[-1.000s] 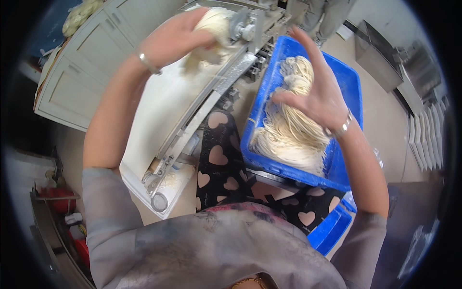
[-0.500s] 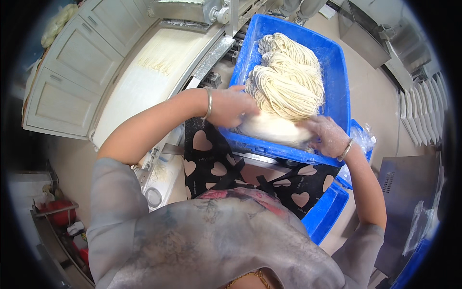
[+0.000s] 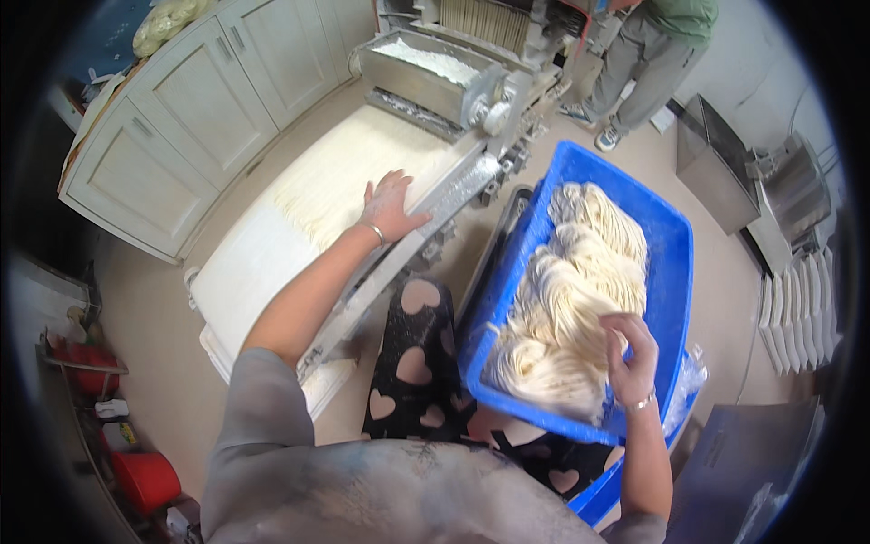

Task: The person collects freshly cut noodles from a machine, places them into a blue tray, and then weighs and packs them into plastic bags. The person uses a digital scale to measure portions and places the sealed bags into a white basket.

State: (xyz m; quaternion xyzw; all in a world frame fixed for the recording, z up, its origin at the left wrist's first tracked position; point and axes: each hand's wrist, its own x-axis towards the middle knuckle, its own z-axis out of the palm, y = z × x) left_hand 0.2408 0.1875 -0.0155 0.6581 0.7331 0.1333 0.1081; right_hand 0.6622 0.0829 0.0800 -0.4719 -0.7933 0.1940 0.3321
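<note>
Over the pale conveyor belt (image 3: 249,272), my left hand (image 3: 391,208) is open with its fingers spread, near the belt's metal side rail (image 3: 449,198). It holds nothing. A sheet of cut noodles (image 3: 353,163) lies on the belt's far part, its ragged strand ends toward me. To the right stands a blue plastic tub (image 3: 671,272) with several folded bundles of fresh noodles (image 3: 575,295) in it. My right hand (image 3: 632,356) is above the bundles by the tub's near right side, fingers loosely bent and apart, nothing seen in them.
A metal hopper of white flour (image 3: 426,62) sits across the belt's far end. Beyond the tub stands a person in grey trousers (image 3: 630,68). White cabinets (image 3: 204,86) line the left. A clear plastic bag (image 3: 686,385) and a metal box (image 3: 743,471) are at the right.
Both hands have come off the nearest noodle bundle. My left hand has moved left over the belt; my right has lifted above the noodles. The view has shifted, showing the hopper and a person.
</note>
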